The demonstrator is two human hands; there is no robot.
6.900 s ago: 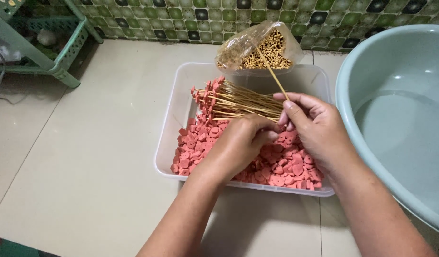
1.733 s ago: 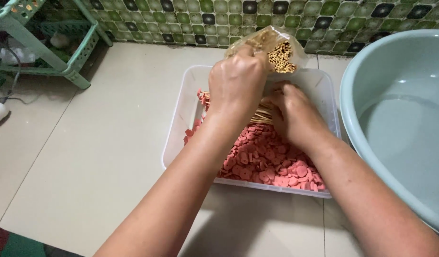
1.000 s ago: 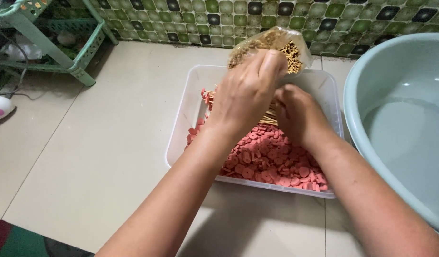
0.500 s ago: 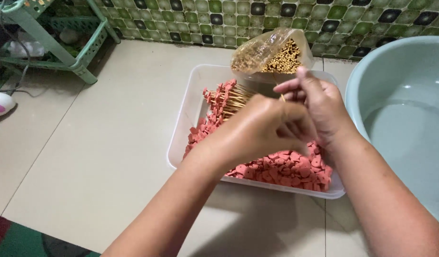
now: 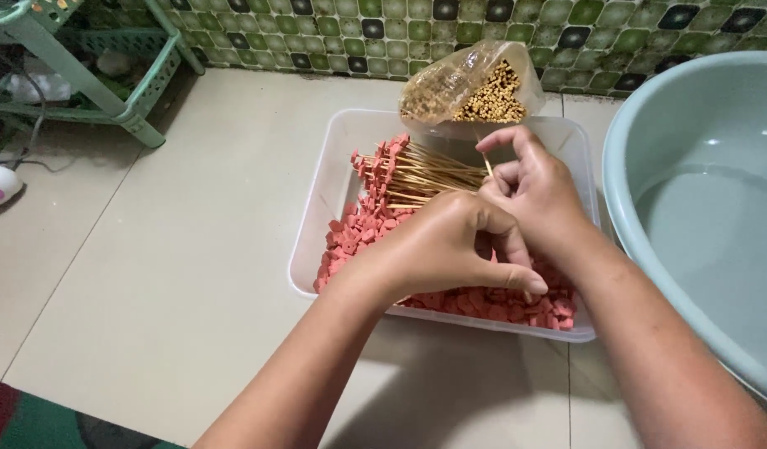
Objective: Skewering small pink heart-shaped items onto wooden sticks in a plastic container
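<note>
A clear plastic tub point(image 5: 317, 241) on the tiled floor holds many small pink-red sausage pieces point(image 5: 350, 237). A bundle of thin wooden skewers point(image 5: 416, 170), each tipped with a pink piece, lies across them. My right hand point(image 5: 537, 195) grips the bundle's near ends, its forefinger raised. My left hand point(image 5: 446, 245) hovers over the pink pieces with thumb and fingers pinched together just left of the right hand; what it pinches is hidden. A clear bag of bare skewers point(image 5: 475, 87) leans at the tub's far edge.
A large pale green basin point(image 5: 649, 141) with water stands to the right, close to my right arm. A green plastic rack point(image 5: 109, 91) is at the far left, a white and pink object point(image 5: 1, 185) beside it. A patterned tile wall point(image 5: 400, 33) runs behind.
My left hand has come down from the bag of bare skewers to the pink pieces beside the right hand. The right hand has kept its grip on the bundle.
</note>
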